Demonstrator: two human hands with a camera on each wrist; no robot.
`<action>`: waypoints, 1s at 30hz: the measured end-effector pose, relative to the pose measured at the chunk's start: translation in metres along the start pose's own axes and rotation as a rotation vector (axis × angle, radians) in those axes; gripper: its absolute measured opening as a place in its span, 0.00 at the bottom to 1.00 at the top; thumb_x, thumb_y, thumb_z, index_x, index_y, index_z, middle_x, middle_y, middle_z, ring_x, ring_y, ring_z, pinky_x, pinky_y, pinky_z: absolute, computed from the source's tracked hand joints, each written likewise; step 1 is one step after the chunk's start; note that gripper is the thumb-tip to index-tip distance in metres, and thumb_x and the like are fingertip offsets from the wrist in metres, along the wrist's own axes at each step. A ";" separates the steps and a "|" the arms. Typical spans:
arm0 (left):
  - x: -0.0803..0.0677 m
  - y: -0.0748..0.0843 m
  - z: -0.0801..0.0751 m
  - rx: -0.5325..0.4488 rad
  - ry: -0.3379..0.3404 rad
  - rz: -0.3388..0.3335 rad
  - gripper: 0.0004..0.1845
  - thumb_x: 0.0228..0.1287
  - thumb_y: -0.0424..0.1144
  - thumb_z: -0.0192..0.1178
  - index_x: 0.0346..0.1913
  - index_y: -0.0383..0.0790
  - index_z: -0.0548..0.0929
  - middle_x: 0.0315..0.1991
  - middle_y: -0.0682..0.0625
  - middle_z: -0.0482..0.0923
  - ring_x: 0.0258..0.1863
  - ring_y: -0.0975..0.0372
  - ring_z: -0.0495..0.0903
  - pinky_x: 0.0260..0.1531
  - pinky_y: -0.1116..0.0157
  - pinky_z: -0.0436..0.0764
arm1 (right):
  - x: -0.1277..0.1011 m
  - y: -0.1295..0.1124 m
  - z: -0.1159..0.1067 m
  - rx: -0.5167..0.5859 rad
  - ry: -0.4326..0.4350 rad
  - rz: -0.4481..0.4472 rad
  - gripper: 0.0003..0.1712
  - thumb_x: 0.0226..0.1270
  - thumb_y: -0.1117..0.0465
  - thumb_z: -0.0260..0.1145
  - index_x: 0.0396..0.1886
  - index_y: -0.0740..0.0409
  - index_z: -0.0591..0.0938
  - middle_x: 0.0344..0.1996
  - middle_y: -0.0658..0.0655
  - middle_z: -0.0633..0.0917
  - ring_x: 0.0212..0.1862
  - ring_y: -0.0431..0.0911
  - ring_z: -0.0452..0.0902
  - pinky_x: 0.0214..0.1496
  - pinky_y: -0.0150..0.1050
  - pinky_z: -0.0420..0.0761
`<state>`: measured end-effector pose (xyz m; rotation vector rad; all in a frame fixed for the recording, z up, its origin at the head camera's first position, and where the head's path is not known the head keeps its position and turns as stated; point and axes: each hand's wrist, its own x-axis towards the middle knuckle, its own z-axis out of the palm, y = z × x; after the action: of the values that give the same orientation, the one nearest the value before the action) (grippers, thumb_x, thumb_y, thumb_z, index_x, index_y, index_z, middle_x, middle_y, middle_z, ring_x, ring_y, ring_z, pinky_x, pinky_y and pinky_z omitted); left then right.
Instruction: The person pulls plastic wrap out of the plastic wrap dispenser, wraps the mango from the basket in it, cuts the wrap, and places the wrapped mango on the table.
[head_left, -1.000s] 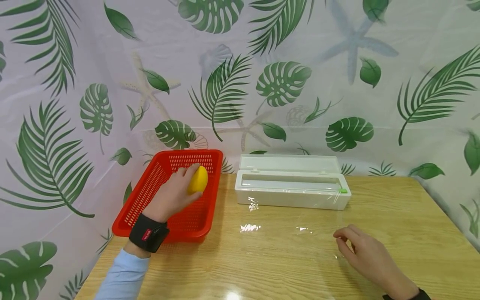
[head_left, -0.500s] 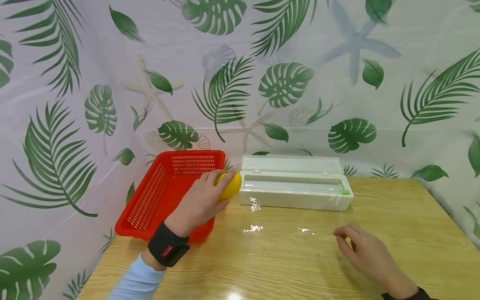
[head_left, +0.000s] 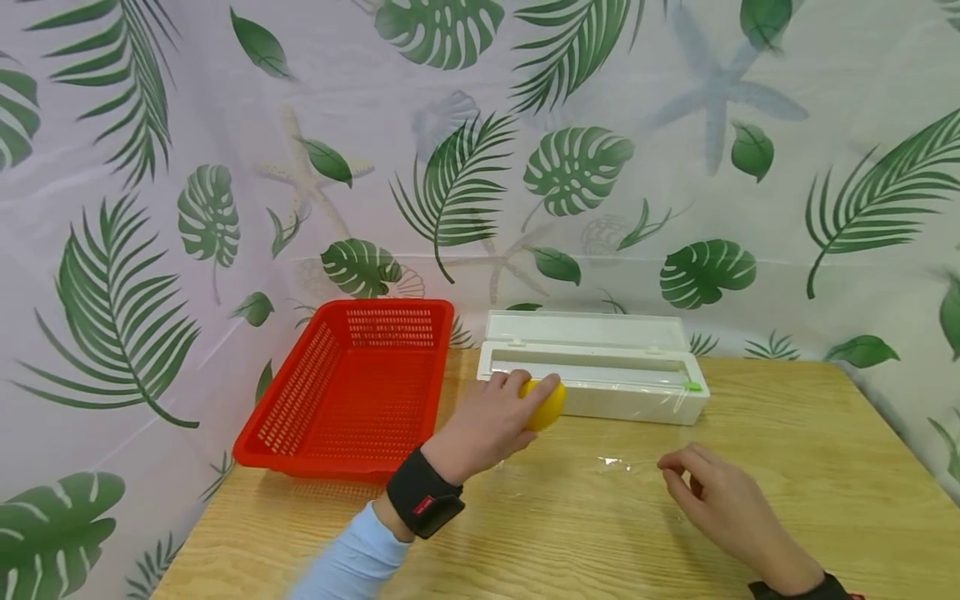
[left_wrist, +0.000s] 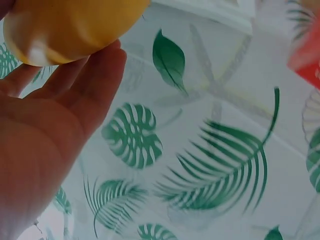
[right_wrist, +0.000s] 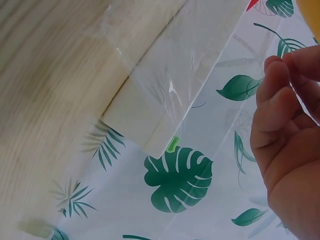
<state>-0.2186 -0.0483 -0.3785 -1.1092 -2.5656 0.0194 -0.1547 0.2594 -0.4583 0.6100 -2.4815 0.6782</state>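
A smooth, rounded yellow fruit (head_left: 547, 406) is gripped in my left hand (head_left: 483, 427), fingers over its near side, in front of the white cling film dispenser (head_left: 637, 406). The left wrist view shows the fruit (left_wrist: 75, 30) close up, resting against the fingers. Clear cling film (head_left: 611, 461) runs from the dispenser toward me over the table, creased and shiny. At its right side my right hand (head_left: 723, 504) pinches its edge, thumb against curled forefinger. The film (right_wrist: 170, 87) also shows in the right wrist view, draped over the dispenser's front.
A red plastic basket (head_left: 441, 383) with slotted walls stands left of the dispenser. The dispenser's lid (head_left: 592, 327) is raised, and a green cutter slide (head_left: 693, 387) sits at its right end. A leaf-patterned cloth hangs behind the wooden table (head_left: 780, 417).
My left hand has carried the yellow fruit out of the red basket and rightward, to in front of the dispenser. The right hand has stayed nearly still.
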 end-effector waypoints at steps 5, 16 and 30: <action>0.021 0.021 0.032 -0.015 -0.025 0.014 0.39 0.60 0.50 0.70 0.71 0.52 0.63 0.54 0.46 0.76 0.47 0.55 0.78 0.46 0.63 0.81 | -0.002 0.001 0.000 0.005 -0.014 0.005 0.14 0.53 0.74 0.73 0.34 0.50 0.84 0.28 0.39 0.76 0.23 0.27 0.60 0.21 0.28 0.64; 0.055 0.053 0.078 0.070 -0.122 0.045 0.33 0.68 0.50 0.62 0.73 0.59 0.63 0.58 0.47 0.75 0.56 0.54 0.77 0.51 0.61 0.79 | -0.002 0.004 -0.001 0.017 -0.015 -0.003 0.14 0.54 0.74 0.72 0.34 0.51 0.84 0.28 0.40 0.78 0.23 0.27 0.61 0.21 0.27 0.66; 0.059 0.062 0.102 0.167 -0.156 0.045 0.28 0.72 0.51 0.57 0.73 0.59 0.65 0.54 0.52 0.79 0.46 0.58 0.77 0.45 0.65 0.79 | -0.004 0.008 0.001 0.025 0.019 -0.045 0.17 0.50 0.75 0.74 0.34 0.49 0.83 0.29 0.39 0.78 0.24 0.27 0.61 0.22 0.24 0.64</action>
<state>-0.2447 0.0490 -0.4656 -1.1415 -2.6160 0.3371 -0.1560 0.2660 -0.4639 0.6630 -2.4376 0.6955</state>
